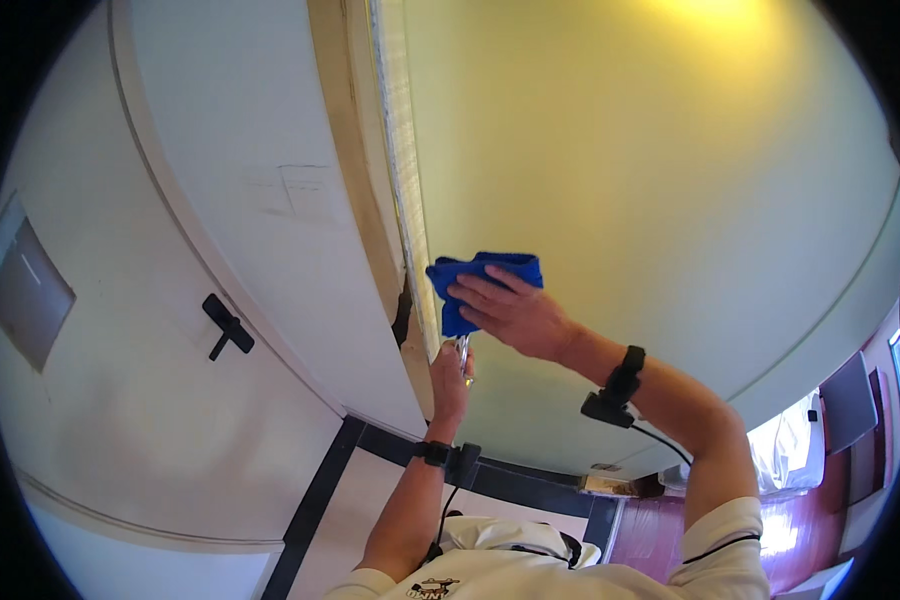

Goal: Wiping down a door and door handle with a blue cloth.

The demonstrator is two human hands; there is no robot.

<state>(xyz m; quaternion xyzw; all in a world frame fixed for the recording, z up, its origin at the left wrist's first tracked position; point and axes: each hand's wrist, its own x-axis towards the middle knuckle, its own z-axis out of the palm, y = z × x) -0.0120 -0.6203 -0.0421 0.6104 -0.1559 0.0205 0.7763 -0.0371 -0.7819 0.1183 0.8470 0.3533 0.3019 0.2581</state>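
Note:
A folded blue cloth (pixel 457 279) lies under the spread fingers of my right hand (pixel 521 311). My right hand presses it against the pale door panel (pixel 607 225), near the panel's left edge. Just below the cloth, my left hand (pixel 448 379) is wrapped around a shiny metal door handle (pixel 463 346). The cloth hides the upper part of the handle's fitting, and my left palm covers much of the grip. Along the panel's edge runs a strip with a whitish, streaked surface (pixel 401 120).
Left of the panel stands a brown door frame (pixel 345 112) beside a white wall (pixel 240 150) with faint pencil-like marks. A white door (pixel 120 375) with a black lever handle (pixel 227 328) is farther left. Dark floor trim (pixel 525 502) runs below; white-covered furniture (pixel 787 442) is at right.

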